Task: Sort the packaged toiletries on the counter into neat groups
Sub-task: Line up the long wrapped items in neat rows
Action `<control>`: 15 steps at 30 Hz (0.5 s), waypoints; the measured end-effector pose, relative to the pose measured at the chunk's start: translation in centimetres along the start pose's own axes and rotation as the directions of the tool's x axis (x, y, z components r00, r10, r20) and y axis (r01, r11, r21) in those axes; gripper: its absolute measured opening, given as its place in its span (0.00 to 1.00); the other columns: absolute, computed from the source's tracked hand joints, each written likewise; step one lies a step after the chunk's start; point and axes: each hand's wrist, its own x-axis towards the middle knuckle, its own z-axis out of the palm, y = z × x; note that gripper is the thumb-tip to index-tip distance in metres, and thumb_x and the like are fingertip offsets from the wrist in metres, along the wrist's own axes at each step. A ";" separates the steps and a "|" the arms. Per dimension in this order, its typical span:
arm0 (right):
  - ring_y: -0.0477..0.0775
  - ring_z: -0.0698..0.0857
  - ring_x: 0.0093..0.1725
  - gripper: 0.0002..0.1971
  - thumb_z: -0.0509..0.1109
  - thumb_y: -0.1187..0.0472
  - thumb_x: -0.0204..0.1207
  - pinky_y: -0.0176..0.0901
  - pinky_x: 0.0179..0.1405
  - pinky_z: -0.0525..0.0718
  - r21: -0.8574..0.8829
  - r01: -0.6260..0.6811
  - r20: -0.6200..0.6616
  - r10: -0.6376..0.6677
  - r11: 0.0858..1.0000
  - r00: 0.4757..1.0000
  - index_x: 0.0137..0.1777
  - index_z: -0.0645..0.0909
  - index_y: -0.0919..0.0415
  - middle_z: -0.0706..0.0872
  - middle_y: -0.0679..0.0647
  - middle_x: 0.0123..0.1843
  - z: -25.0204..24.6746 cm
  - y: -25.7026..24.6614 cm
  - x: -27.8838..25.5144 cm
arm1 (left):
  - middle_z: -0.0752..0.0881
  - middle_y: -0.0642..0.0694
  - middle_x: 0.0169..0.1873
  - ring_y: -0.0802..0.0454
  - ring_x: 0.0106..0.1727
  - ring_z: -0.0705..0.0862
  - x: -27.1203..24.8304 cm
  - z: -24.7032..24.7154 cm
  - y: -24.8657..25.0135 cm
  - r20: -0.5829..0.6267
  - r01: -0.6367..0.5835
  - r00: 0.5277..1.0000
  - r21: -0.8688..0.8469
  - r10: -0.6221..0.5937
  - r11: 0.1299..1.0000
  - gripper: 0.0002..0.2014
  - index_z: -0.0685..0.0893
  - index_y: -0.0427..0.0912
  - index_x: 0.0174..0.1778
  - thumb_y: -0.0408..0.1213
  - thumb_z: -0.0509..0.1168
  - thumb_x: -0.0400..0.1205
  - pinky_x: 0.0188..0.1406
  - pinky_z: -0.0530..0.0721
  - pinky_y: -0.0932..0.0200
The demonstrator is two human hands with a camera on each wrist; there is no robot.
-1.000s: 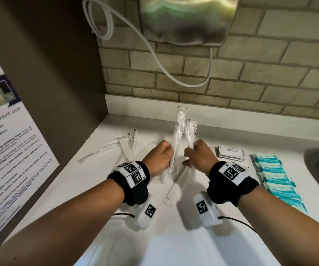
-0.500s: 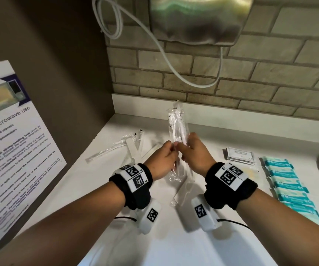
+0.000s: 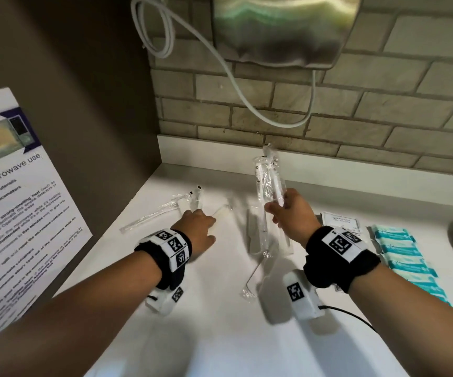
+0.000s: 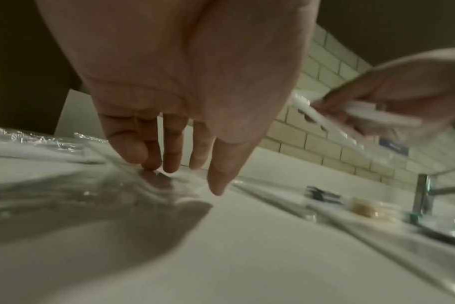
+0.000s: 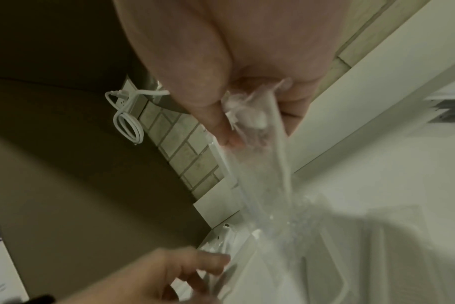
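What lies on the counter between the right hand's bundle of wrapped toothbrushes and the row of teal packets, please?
In the head view, a small stack of white printed sachets lies between the toothbrush bundle held by the right hand and the teal packets.

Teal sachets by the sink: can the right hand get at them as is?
Probably not yet. The right hand grips a bundle of clear-wrapped toothbrushes, so its fingers are occupied. The path itself looks free: the teal sachets lie uncovered on the counter just to its right.
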 end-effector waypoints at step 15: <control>0.49 0.79 0.29 0.11 0.69 0.62 0.79 0.46 0.36 0.78 -0.076 0.000 -0.017 -0.001 0.997 1.000 0.53 0.70 0.65 0.80 0.55 0.35 -4.0 0.5 -1.0 | 0.70 0.35 0.69 0.37 0.68 0.74 1.3 1.9 9.4 0.238 -0.329 0.929 0.178 0.284 0.927 0.21 0.75 0.41 0.74 0.44 0.53 0.88 0.70 0.74 0.46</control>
